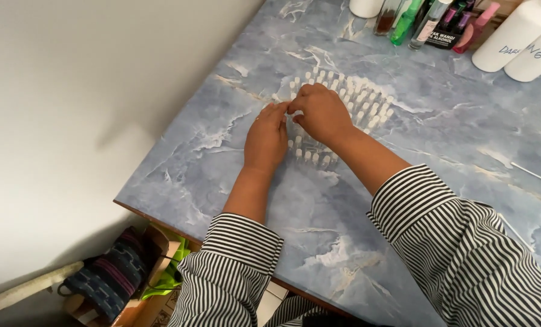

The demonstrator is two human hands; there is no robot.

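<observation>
A clear rack of several small white nail tips (361, 100) lies on the blue marbled table (440, 121). My left hand (265, 138) rests at the rack's left edge, its fingertips pinched together. My right hand (322, 113) lies over the rack's middle, with its fingers meeting those of the left hand at one small white tip. Both hands hide much of the rack. I wear striped sleeves, pushed up the forearms.
Nail polish bottles (431, 21) and two white pump bottles (521, 39) stand along the far edge. A thin white stick (531, 172) lies at the right. A white wall is at the left; a box with fabric items (122, 275) sits on the floor below.
</observation>
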